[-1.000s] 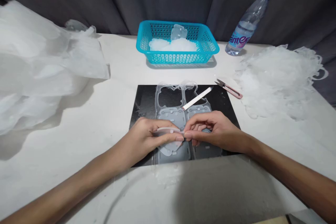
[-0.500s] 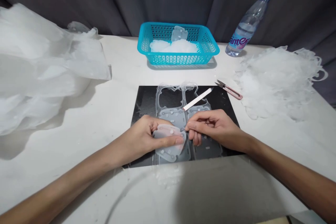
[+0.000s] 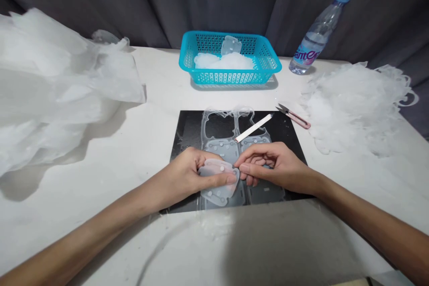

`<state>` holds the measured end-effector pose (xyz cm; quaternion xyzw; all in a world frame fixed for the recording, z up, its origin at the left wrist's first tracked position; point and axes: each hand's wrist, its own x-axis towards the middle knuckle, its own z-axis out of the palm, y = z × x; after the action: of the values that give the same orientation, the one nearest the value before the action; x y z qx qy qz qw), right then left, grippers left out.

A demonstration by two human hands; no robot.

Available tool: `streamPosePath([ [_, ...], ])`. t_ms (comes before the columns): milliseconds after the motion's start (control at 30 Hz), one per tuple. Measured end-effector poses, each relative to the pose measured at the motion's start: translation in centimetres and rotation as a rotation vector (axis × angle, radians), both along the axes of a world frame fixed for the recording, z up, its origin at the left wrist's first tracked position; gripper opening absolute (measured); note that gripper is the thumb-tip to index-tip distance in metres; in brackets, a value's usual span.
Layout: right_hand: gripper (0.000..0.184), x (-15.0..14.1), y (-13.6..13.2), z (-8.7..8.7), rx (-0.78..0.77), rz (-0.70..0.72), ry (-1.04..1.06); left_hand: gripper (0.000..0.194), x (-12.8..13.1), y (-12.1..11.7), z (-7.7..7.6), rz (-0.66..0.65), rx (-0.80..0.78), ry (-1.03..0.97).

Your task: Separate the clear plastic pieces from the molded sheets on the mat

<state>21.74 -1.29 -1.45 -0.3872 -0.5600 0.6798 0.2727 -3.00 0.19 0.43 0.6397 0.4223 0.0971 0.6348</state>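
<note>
My left hand (image 3: 204, 172) grips a translucent, rounded silicone-like pad (image 3: 217, 194) between thumb and fingers. Small round bumps show on the pad. At its right edge my right hand (image 3: 264, 165) is closed in a pinch, thumb against forefinger; what lies between the tips, if anything, is too small to make out. Beneath both hands a translucent moulded sheet (image 3: 219, 148) with several similar pads lies on a black board (image 3: 187, 132). Cut-out openings show at the sheet's far end. A white stick-like tool (image 3: 254, 128) with a dark tip rests across the sheet.
Behind the board stands a blue basket (image 3: 234, 77) holding translucent pads. Pink-handled thread snips (image 3: 295, 117) lie right of the board, near a heap of translucent scraps (image 3: 358, 107). A water bottle (image 3: 310, 47) stands at the back. White plastic bagging (image 3: 67, 80) bulks at left.
My right hand's fingertips have moved slightly up and left, against the pad's right edge. My left hand keeps its hold. The whole view has shifted slightly.
</note>
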Motion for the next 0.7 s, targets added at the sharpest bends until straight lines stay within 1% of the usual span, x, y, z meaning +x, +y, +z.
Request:
streamPosePath([
  [167, 0.015, 0.11, 0.0, -0.22, 0.017, 0.014, 0.007, 0.039, -0.08, 0.05, 0.04, 0.012, -0.026, -0.021],
  [467, 0.02, 0.13, 0.09, -0.2, 0.026, 0.034, 0.02, 0.036, -0.01, 0.16, 0.22, 0.005, -0.044, -0.037],
  [700, 0.019, 0.17, 0.04, -0.09, -0.013, 0.026, 0.066, 0.033, -0.02, 0.1, 0.28, -0.002, -0.056, -0.055],
])
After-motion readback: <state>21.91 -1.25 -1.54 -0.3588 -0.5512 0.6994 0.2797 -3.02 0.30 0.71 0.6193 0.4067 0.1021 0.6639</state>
